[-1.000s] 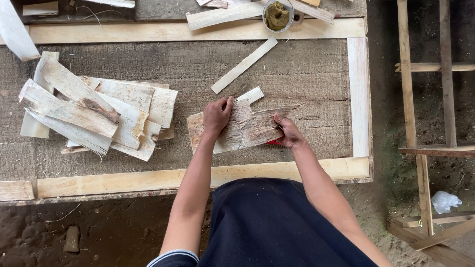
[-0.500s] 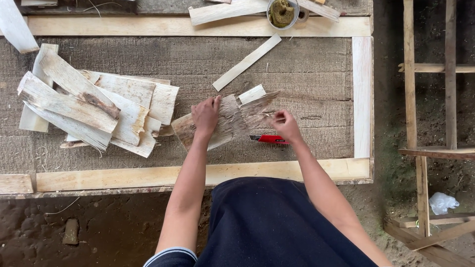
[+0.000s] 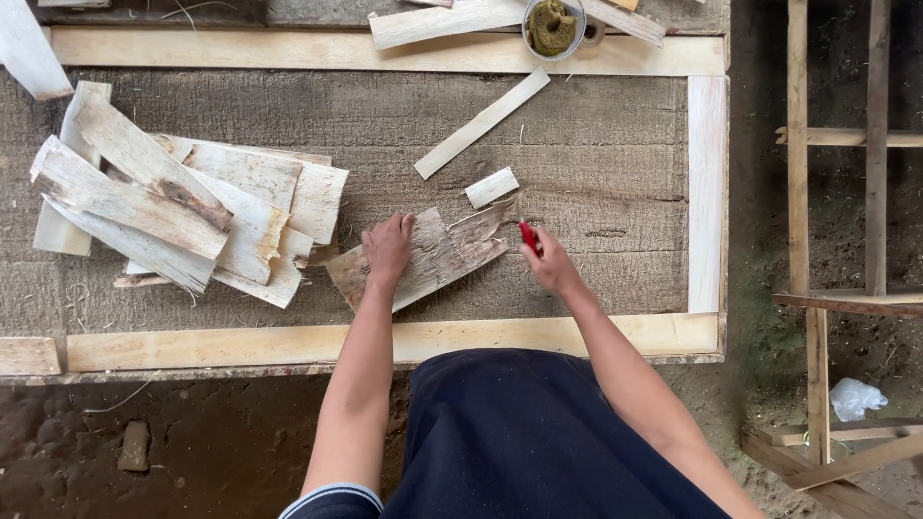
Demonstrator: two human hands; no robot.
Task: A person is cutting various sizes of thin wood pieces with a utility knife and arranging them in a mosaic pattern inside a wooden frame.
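Since the earlier frame, the red-handled tool [image 3: 528,236] is no longer lying on the worktop [image 3: 596,173]; the right hand [image 3: 550,264] is now gripping it, its grip closed around the handle at the right end of the bark-faced wood slab [image 3: 433,258]. At frame centre, this slab is lying tilted, its right end higher in the picture. The left hand [image 3: 386,248] is pressing flat on the slab's left half, fingers spread, its grip open and holding nothing. Just above the slab, a short pale offcut [image 3: 491,187] is lying, and beyond it a long thin strip [image 3: 483,123]. At centre left, a pile of split slabs [image 3: 183,211] is resting on the worktop. At the upper edge, a small round cup [image 3: 555,27] is sitting among pale boards.
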